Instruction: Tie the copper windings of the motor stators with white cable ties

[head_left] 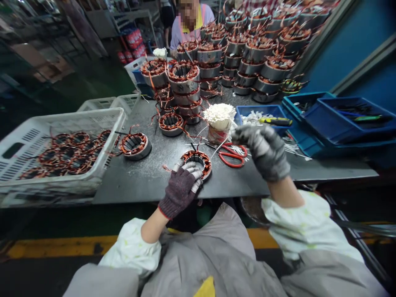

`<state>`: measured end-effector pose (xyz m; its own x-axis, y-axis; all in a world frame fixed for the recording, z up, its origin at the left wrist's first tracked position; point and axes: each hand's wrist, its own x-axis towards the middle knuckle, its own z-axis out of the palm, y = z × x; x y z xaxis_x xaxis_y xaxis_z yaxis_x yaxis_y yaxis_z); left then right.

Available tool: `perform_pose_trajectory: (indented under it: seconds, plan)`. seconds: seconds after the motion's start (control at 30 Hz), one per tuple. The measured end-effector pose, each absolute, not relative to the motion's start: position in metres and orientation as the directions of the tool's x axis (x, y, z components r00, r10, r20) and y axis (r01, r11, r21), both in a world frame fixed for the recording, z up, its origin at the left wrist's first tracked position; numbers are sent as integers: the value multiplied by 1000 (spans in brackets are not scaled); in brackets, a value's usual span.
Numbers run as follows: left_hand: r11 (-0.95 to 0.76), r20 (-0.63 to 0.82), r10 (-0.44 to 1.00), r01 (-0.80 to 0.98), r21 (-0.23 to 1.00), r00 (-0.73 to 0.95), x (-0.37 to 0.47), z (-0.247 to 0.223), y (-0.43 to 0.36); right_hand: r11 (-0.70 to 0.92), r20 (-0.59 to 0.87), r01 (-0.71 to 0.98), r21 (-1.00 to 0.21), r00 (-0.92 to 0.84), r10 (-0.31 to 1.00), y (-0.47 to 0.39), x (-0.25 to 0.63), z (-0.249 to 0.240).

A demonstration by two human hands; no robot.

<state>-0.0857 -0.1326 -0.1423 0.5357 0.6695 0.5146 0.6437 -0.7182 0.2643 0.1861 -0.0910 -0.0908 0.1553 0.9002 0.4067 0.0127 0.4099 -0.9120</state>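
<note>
A wound motor stator (206, 163), a steel ring with copper windings, lies near the table's front edge. My left hand (183, 185), in a dark knitted glove with pale fingertips, grips its near left side, the fingers bent over the rim. From the stator's right side a thin white cable tie (218, 148) slants up to my right hand (262, 150). That hand, in a grey soiled glove, is raised above the table with its fingers closed on the tie's end; motion blurs it slightly. Red-handled scissors (233, 156) lie between the stator and my right hand.
Behind stands a tub with a bundle of white cable ties (219, 116). Stacked stators (185, 86) fill the back; another stator (134, 146) sits left, beside a white crate (116, 123) of stators. Blue trays (355, 117) and a yellow-black tool (275, 121) are right. A person (192, 24) is opposite.
</note>
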Motion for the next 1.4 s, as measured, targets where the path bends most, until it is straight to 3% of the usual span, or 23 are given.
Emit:
perform_pose_trajectory:
  seconds: [0.07,0.13,0.4,0.5,0.6,0.7,0.83,0.93,1.2,1.4]
  plan:
    - [-722,501,666,646,247,553,-86,-141,-133,452,444,157,-878,-88,892,-137,173,-110]
    - [-723,492,664,649,235,562,-86,-140,-133,464,420,196,-864,-228,878,-177,164,-129]
    - [-692,506,690,676,253,518,-81,-141,-133,317,279,62,-946,-341,898,-198,140,-168]
    - [-684,559,688,672,286,463,-77,-144,-136,278,268,-7,-961,-292,918,-176,128,-167]
    - [-604,613,732,700,380,299,-70,-149,-139,219,223,-44,-975,-156,962,-161,116,-165]
    - [-539,619,764,707,457,183,-64,-151,-140,-26,-15,-172,-985,-65,998,-156,108,-163]
    - [-615,634,729,652,444,257,-60,-148,-138,-235,-242,-320,-918,-19,970,-158,104,-164]
    - [-570,648,734,706,421,207,-60,-146,-139,-244,-252,-313,-918,-14,968,-163,104,-166]
    - [-605,625,734,675,422,266,-57,-149,-136,-164,-175,-167,-972,55,983,-164,109,-162]
    - [-661,644,677,681,317,357,-60,-148,-135,-99,-101,-48,-994,29,994,-153,108,-161]
